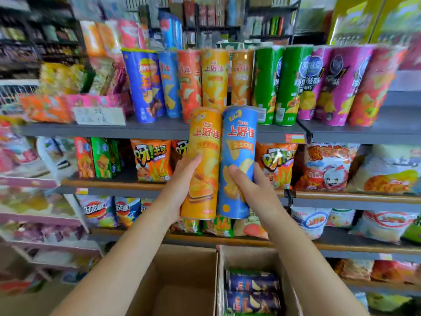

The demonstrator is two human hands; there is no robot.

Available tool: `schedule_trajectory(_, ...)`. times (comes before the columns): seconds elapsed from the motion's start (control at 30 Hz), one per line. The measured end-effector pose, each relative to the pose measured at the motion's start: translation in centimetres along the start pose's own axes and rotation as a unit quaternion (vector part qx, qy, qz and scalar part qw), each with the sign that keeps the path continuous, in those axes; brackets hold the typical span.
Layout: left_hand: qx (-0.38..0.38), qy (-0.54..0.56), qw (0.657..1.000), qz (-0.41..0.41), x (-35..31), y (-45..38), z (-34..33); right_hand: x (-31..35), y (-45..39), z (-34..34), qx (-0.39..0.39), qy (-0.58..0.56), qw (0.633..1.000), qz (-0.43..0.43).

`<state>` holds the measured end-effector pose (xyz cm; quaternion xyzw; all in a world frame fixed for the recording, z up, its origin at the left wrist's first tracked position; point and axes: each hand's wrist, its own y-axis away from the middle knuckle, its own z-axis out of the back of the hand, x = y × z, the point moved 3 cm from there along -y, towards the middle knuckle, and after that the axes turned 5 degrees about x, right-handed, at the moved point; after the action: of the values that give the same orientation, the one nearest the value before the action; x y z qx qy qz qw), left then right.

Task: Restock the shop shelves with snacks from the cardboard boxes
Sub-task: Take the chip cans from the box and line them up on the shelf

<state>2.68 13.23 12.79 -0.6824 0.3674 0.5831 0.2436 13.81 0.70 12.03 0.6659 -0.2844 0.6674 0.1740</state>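
Note:
My left hand (180, 185) grips an orange chip can (204, 142), held upright. Beside it, touching, is a blue chip can (239, 142) gripped by my right hand (252, 190). Both cans are raised in front of the top grey shelf (159, 130), where a row of upright chip cans (215, 78) stands in blue, orange, green and pink. Below my arms are two open cardboard boxes: the left box (182, 281) shows a bare bottom, the right box (230, 261) holds dark blue cans (252, 283) lying on their sides.
Lower shelves hold bags of snacks, among them orange bags (151, 159) and red-white bags (323, 167). A pink tray with a handwritten label (99, 116) sits at the left of the top shelf. Pink-edged shelving (29, 181) stands at the far left.

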Motion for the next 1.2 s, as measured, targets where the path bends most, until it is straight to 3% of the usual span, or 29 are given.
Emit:
schedule_trajectory(0.17, -0.016, -0.057, 0.995, -0.077, -3.5, -3.3, 9.2, 2.3, -6.3, -6.9, -0.020, 0.137, 0.988, 0.072)
schedule_trajectory(0.4, -0.109, -0.001, 0.977, -0.182, -6.9, -9.5, 19.3, 6.0, -16.0, -14.1, -0.155, 0.179, 0.954, 0.182)
schedule_trajectory(0.63, -0.089, 0.012, 0.983, -0.161, -6.3, -12.2, 21.5, 5.6, -22.9, -17.1, -0.205, 0.348, 0.907, 0.120)
schedule_trajectory(0.93, -0.070, 0.006, 0.984, -0.161, -6.1, -12.0, 21.9, 3.9, -26.5, -17.9, -0.232, 0.399, 0.883, 0.084)
schedule_trajectory(1.2, -0.060, -0.033, 0.986, -0.155, -5.9, -11.9, 22.2, 3.2, -26.8, -18.9, -0.169, 0.520, 0.835, 0.069)
